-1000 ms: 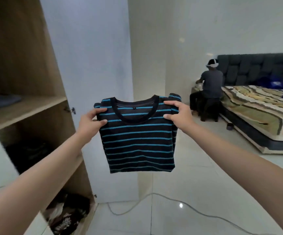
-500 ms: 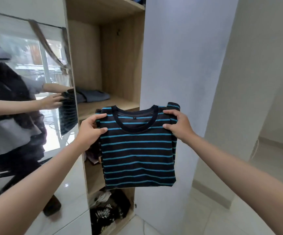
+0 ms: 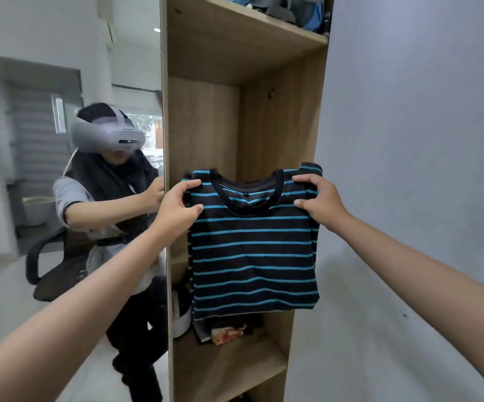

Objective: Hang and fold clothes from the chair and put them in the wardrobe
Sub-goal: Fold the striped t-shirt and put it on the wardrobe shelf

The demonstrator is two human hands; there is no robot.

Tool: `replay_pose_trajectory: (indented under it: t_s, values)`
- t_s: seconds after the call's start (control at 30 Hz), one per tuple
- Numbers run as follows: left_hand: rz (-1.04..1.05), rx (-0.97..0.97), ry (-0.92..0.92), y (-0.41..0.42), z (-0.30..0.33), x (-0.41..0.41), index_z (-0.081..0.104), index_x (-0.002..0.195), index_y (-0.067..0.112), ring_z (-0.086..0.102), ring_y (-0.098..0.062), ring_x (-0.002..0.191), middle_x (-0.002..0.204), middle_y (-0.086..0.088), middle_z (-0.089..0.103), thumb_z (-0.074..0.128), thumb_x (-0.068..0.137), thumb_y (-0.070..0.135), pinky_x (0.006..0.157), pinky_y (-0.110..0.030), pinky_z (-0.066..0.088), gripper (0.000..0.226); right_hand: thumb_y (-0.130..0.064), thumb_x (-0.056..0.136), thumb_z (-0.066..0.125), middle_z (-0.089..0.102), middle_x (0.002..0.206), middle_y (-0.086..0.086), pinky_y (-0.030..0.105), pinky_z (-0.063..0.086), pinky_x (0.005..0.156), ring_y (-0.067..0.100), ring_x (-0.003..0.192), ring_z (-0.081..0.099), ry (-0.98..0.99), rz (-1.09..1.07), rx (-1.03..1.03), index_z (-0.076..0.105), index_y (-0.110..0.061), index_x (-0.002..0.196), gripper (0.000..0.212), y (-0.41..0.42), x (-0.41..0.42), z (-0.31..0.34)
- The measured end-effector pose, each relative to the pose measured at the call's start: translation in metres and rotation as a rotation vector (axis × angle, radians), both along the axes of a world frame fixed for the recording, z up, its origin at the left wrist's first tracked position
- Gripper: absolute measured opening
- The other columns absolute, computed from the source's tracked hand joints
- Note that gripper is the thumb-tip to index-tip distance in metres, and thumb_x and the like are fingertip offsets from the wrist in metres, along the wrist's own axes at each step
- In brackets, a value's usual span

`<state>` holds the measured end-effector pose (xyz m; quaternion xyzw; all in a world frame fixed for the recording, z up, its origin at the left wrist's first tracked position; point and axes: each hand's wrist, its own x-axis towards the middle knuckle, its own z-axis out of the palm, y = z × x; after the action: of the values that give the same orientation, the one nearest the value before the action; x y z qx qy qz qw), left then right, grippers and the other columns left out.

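Both hands clamp the folded striped shirt [image 3: 254, 250]: left hand [image 3: 174, 211] pinching one shoulder, right hand [image 3: 319, 203] the other, before the wardrobe [image 3: 206, 117].

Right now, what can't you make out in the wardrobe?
Head view:
- Shelf behind the striped shirt: hidden by the shirt, which the left hand and right hand hold up.
- Top-shelf clothes: cut off by the frame edge.
- Patterned item below: mostly covered.
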<state>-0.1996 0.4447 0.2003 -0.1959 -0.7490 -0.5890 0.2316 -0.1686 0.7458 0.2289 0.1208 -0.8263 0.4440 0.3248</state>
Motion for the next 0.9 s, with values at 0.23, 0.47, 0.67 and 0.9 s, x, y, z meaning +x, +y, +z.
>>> replay_pose_trajectory:
  t_s: [0.23,0.47,0.67,0.9]
  values:
    - [0.102,0.058,0.037,0.028,0.047,-0.062,0.051,0.129,0.017,0.056,-0.015,0.111,0.123,-0.002,0.054,0.066,0.079,-0.003,0.092,-0.027,0.049,0.056,0.004,0.072,0.073,0.059,0.121,0.004,0.035,0.051,0.095,0.021,0.111,0.058,-0.082,0.13,-0.066,0.064,-0.03,0.107,0.05,0.025,-0.101,0.056]
    - [0.234,0.244,-0.091,0.046,0.045,-0.134,0.05,0.131,0.025,0.044,-0.016,0.122,0.136,0.0,0.044,0.055,0.082,-0.011,0.083,-0.022,0.044,0.062,0.013,0.076,0.065,0.057,0.124,0.009,0.034,0.054,0.086,0.025,0.11,0.056,-0.259,0.324,-0.262,0.065,-0.021,0.115,0.052,0.024,-0.213,0.053]
    - [0.381,0.271,-0.237,0.036,0.024,-0.202,0.053,0.129,0.022,0.048,-0.02,0.12,0.137,-0.006,0.048,0.048,0.081,-0.017,0.072,-0.02,0.045,0.062,0.014,0.078,0.061,0.06,0.123,0.011,0.034,0.054,0.087,0.025,0.11,0.058,-0.452,0.413,-0.329,0.067,-0.027,0.1,0.047,0.01,-0.317,0.016]
    - [0.414,0.211,-0.395,0.019,-0.015,-0.254,0.054,0.129,0.022,0.052,-0.017,0.104,0.133,-0.007,0.051,0.044,0.083,-0.018,0.065,-0.022,0.047,0.062,0.015,0.08,0.058,0.057,0.127,0.012,0.031,0.054,0.082,0.025,0.112,0.057,-0.604,0.459,-0.313,0.066,-0.025,0.097,0.044,-0.011,-0.381,-0.035]
